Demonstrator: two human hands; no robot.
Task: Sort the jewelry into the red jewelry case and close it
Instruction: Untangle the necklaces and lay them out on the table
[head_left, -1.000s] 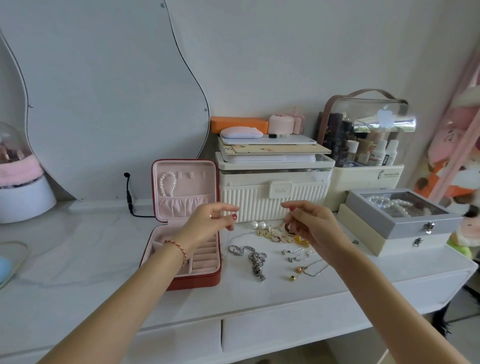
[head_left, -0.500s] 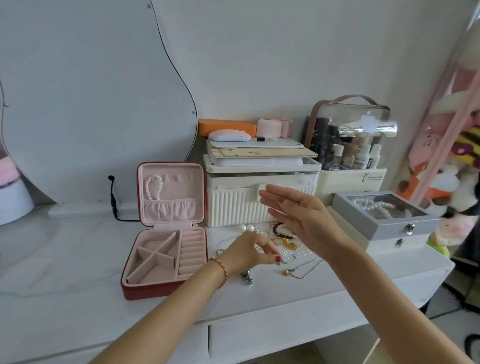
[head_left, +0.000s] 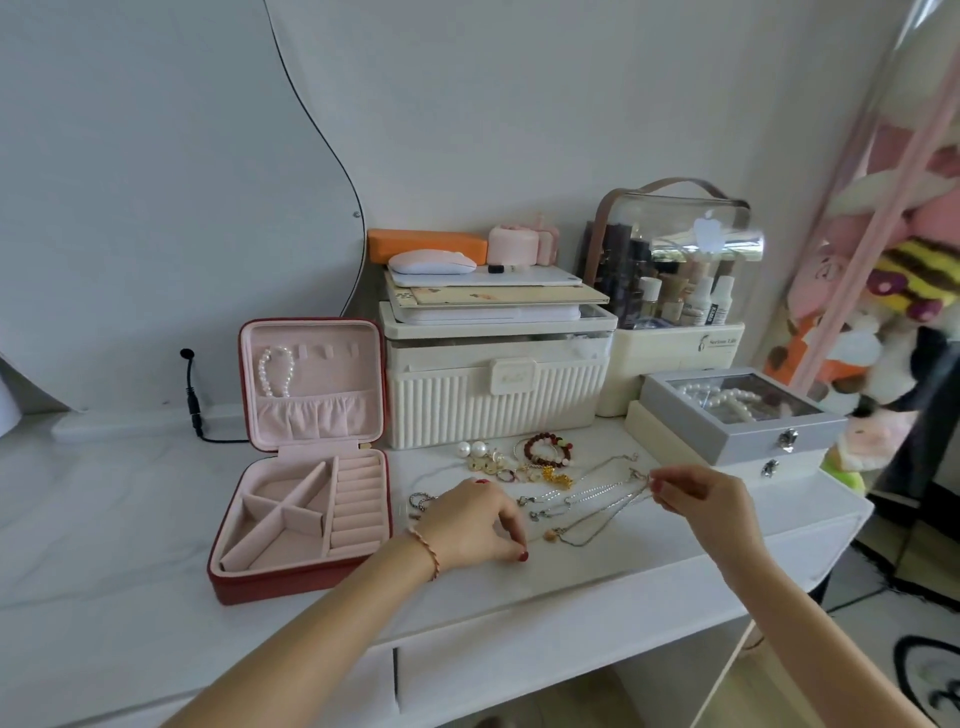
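The red jewelry case (head_left: 291, 577) stands open at the left, its pink compartments bare. A pearl bracelet (head_left: 275, 371) hangs in its upright lid. Loose jewelry lies to the right of the case: pearl earrings (head_left: 471, 448), a dark bead bracelet (head_left: 548, 448), gold pieces (head_left: 556, 475) and thin silver chains (head_left: 597, 493). My left hand (head_left: 478, 525) lies curled over a thick silver chain (head_left: 422, 501), thumb and forefinger pinched together at the table over its hidden part. My right hand (head_left: 701, 493) pinches the end of a thin silver chain.
A ribbed cream box (head_left: 493, 395) with stacked items stands behind the jewelry. A grey glass-lidded box (head_left: 737, 421) with pearls sits at the right, a clear cosmetics organiser (head_left: 675, 280) behind it. A black cable (head_left: 195, 410) runs left of the case. The table's front edge (head_left: 519, 618) is close.
My left hand has dropped from the air beside the case onto the thick chain. My right hand has lowered from above the pile and pinched a thin chain. The view has shifted.
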